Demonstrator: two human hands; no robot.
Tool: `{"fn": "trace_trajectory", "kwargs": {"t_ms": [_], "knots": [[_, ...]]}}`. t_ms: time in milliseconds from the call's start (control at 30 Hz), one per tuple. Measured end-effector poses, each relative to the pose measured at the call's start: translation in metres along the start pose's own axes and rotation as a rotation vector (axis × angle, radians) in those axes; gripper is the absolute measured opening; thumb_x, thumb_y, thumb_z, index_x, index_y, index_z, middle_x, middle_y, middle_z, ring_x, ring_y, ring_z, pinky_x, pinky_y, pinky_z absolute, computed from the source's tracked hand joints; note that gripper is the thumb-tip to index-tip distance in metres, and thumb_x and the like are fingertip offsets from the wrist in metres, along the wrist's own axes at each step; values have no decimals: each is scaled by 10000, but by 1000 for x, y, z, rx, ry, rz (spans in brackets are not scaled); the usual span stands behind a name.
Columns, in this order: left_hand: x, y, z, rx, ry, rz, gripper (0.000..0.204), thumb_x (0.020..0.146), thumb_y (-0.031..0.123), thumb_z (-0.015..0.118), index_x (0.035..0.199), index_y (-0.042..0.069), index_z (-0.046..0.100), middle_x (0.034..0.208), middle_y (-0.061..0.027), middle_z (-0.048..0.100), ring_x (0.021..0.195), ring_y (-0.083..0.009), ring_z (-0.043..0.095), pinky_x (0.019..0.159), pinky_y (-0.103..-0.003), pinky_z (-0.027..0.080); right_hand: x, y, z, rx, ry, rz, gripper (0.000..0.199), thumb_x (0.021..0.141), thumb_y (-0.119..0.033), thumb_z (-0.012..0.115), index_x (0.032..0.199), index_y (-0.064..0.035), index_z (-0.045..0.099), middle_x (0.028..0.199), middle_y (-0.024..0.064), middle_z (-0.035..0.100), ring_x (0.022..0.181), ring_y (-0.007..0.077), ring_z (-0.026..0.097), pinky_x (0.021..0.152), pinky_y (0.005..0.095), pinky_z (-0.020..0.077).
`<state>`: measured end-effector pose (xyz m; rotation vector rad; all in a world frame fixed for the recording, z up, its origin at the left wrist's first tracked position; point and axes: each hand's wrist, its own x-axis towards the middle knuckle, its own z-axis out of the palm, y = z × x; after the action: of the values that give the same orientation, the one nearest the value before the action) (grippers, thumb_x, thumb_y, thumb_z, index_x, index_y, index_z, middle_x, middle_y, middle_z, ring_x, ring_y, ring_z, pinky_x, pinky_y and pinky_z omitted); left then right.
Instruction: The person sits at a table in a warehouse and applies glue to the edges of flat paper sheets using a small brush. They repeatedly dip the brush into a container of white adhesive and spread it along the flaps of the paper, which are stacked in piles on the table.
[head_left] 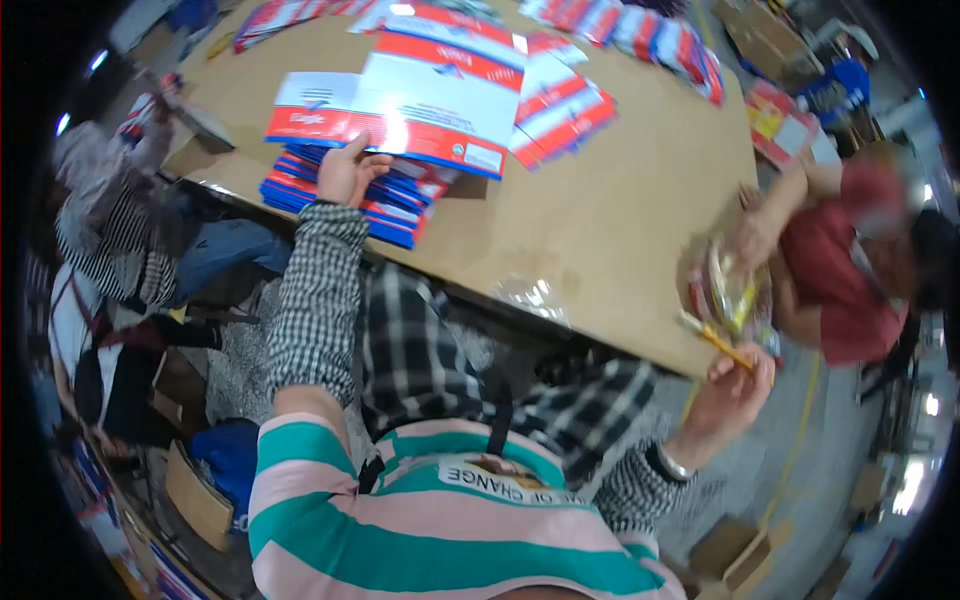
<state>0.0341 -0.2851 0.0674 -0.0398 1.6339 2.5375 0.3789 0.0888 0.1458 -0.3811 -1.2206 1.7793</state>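
Note:
My left hand pinches the near edge of a large flat printed carton sheet in red, white and blue, with the thumb on top. The sheet catches a bright glare. Just below and around that hand lies a stack of folded blue, red and white cartons. My right hand is off the table's near right corner. Its fingers are closed round a thin yellow-orange stick-like tool with a pale tip that points up and left; its exact kind is unclear.
More flat cartons lie on the brown table, with a row of packets along the far edge. Clear plastic sits at the near edge. A co-worker in red handles a clear bag. Other people sit at left.

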Motion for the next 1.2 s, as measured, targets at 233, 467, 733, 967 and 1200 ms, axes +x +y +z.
{"fn": "trace_trajectory", "kwargs": {"t_ms": [233,467,733,967,1200], "knots": [[77,2,-63,318,433,-340,328,855,135,572,1052,-122,516,778,-255,636,547,-263,631,423,-334,519,-5,14,20,-29,18,41,207,917,-221,430,866,-37,510,831,102,542,583,131,505,491,230,391],[44,12,-73,1830,-39,195,505,718,311,645,1179,121,572,732,-166,631,732,-333,620,710,-441,488,4,19,23,-166,57,119,203,905,-200,465,874,-9,528,773,97,569,575,143,511,506,244,414],[-88,-70,-73,630,331,147,201,902,203,546,782,45,514,551,-51,516,416,-95,450,372,-206,350,13,22,-47,-29,72,148,140,894,-61,446,969,49,493,917,172,584,728,223,609,648,318,516],[-168,-153,-74,891,267,183,100,830,76,581,902,8,567,724,-14,557,662,-92,496,612,-237,412,30,15,-110,-116,298,-53,166,891,-34,446,1035,46,450,977,190,563,828,270,614,755,348,527],[-162,-152,-77,964,296,134,79,819,72,601,874,19,584,726,0,564,633,-96,503,585,-248,432,82,43,-175,32,442,-94,260,876,10,463,1108,44,351,980,231,550,794,313,637,701,369,565]]}}
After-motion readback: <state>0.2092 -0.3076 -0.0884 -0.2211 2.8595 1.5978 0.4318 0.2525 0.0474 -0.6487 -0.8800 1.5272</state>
